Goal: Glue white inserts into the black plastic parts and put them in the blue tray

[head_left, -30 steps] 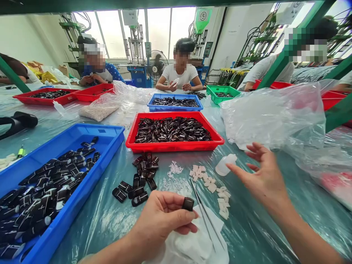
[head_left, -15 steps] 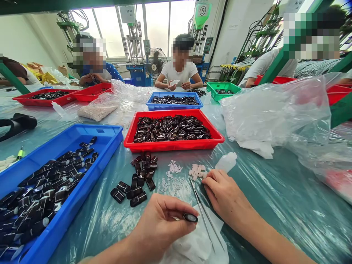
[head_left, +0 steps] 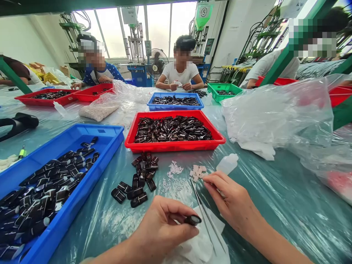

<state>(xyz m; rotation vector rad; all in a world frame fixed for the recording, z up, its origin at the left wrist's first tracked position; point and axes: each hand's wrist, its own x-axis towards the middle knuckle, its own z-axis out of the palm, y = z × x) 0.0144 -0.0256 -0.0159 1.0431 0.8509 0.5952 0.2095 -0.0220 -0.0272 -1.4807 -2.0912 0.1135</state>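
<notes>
My left hand pinches a small black plastic part between thumb and fingers, low in the middle over a white cloth. My right hand lies fingers-down on small white pieces on the table, its fingers curled together over them; what they grip is hidden. Metal tweezers lie between the two hands. A pile of black parts sits just beyond my left hand.
A blue tray of black parts stands at left, a red tray of them ahead, another blue tray behind it. A small white bottle lies by my right hand. Plastic bags fill the right. Other people sit across the table.
My right hand came down from the air onto the white pieces and closed its fingers. My left hand turned the black part on its side.
</notes>
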